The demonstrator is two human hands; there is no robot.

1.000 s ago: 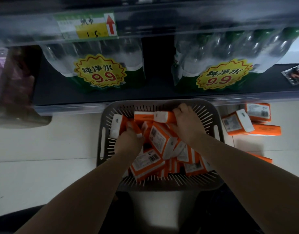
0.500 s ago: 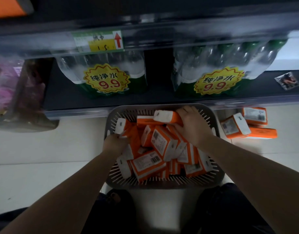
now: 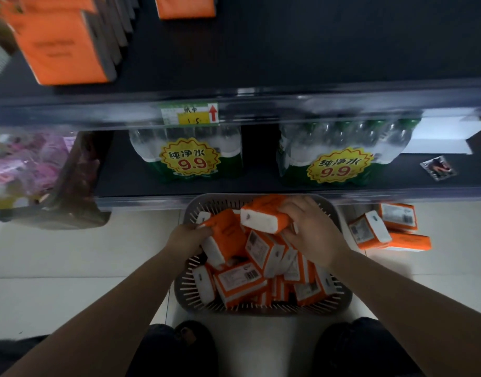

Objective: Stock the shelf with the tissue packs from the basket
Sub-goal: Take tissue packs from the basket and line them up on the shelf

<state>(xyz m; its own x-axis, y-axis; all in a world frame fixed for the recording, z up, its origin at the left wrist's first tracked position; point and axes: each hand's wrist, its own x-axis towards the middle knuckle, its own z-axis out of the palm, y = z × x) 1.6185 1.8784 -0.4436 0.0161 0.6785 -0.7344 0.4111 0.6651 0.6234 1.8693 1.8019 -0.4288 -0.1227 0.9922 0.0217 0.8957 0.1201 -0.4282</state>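
Since the earlier frame both packs have risen off the pile. Head view: right hand [image 3: 312, 232] fingers curl round a tissue pack [image 3: 263, 220], left hand [image 3: 185, 238] grips a second pack [image 3: 225, 233]; basket [image 3: 341, 302] looks nearly full, upper shelf [image 3: 288, 55] barely stocked.

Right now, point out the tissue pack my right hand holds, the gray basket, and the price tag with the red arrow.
Tissue pack [image 3: 259, 223]: head view, white side face, gripped by right hand [image 3: 312, 229].
Gray basket [image 3: 189, 293]: head view, slatted near-left wall.
Price tag [image 3: 190, 120]: head view, yellow band.
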